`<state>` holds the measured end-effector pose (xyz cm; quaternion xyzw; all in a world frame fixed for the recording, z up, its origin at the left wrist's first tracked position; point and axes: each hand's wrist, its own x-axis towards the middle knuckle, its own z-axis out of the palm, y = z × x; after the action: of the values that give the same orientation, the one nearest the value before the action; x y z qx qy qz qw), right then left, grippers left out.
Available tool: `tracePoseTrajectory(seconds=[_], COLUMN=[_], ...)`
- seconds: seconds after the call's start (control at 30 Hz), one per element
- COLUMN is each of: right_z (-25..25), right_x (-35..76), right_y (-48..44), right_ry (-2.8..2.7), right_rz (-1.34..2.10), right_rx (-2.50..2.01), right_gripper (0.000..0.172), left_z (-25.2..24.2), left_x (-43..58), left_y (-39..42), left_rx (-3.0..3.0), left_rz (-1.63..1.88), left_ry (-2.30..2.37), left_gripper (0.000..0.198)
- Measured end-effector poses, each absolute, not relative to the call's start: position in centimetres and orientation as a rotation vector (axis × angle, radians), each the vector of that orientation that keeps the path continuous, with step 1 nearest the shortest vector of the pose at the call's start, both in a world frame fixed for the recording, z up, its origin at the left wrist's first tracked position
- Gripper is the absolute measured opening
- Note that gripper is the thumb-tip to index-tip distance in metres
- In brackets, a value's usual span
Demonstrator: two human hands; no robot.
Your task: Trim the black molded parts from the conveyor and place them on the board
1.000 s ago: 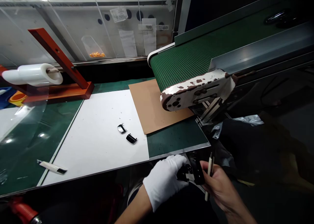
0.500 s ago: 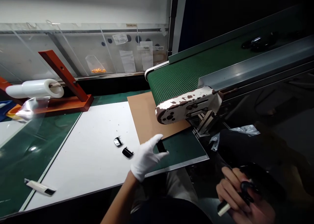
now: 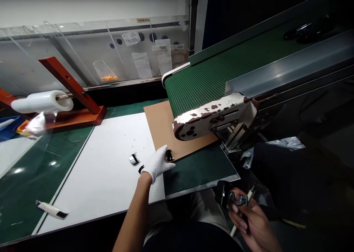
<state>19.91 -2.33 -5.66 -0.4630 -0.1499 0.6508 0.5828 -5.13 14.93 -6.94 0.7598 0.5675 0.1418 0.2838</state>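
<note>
My left hand [image 3: 157, 165], in a white glove, is over the edge between the white sheet and the brown cardboard [image 3: 157, 121]. Its thumb and fingers are apart. Just beyond them, a small glossy black plastic piece [image 3: 169, 155] rests on the cardboard. Bare, my right hand [image 3: 253, 217] is closed around a larger black plastic part [image 3: 222, 193] with a curved clip, along with a thin cream-handled tool [image 3: 251, 193]. On the white sheet lies another small black piece [image 3: 134, 159]; a third [image 3: 141, 169] is partly hidden behind my left hand.
A green conveyor belt [image 3: 199, 86] with a chipped white end overhangs the cardboard, carrying dark parts [image 3: 309, 31] higher up. A cream-handled cutter [image 3: 52, 209] lies at left. Behind it stands a film roll [image 3: 49, 101] on a wooden stand [image 3: 83, 121]. Clear plastic [image 3: 287, 143] is at right.
My left hand has moved left and forward, and the small black piece formerly between its fingers is now on the cardboard. My right hand has moved up and left, turning the black part.
</note>
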Motion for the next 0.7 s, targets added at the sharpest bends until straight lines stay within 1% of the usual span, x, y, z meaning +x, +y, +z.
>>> tracePoseTrajectory(seconds=[0.03,0.1,0.17,0.2,0.23,0.3,0.37,0.43,0.57,0.7], right_z=[-5.7,-5.8,-5.8,-5.8,-5.8,-5.7,-5.4,-5.2,-4.9,-5.1], right_x=[19.7,19.2,18.6,18.3,18.0,17.6,17.3,17.2,17.0,16.9], right_y=[-2.2,-2.0,-1.8,-1.7,-1.6,-1.4,-1.2,-1.0,-0.9,-1.0], right_ry=[-0.36,-0.376,-0.373,-0.363,-0.348,-0.306,-0.269,-0.244,-0.228,-0.239], right_rz=[1.543,1.583,1.61,1.624,1.637,1.657,1.679,1.692,1.699,1.688], right_rx=[-1.092,-1.105,-1.114,-1.122,-1.134,-1.16,-1.172,-1.168,-1.162,-1.162], right_gripper=[0.03,0.035,0.04,0.042,0.044,0.047,0.049,0.05,0.051,0.047], left_z=[-6.3,-4.9,-3.9,-3.6,-3.5,-3.3,-3.2,-3.1,-2.8,-3.0], left_x=[-4.8,-3.7,-2.3,-1.6,-1.0,-0.1,0.3,0.5,0.8,1.3], left_y=[13.6,10.4,7.4,6.2,5.4,4.4,4.4,4.6,4.6,4.0], left_rx=[2.027,2.03,2.016,1.985,1.955,1.913,1.93,1.974,2.056,2.077], left_rz=[0.396,0.403,0.424,0.477,0.539,0.656,0.694,0.67,0.666,0.729], left_ry=[1.468,1.305,1.069,0.927,0.807,0.652,0.628,0.641,0.682,0.728], left_gripper=[0.089,0.106,0.118,0.12,0.118,0.109,0.099,0.094,0.089,0.087])
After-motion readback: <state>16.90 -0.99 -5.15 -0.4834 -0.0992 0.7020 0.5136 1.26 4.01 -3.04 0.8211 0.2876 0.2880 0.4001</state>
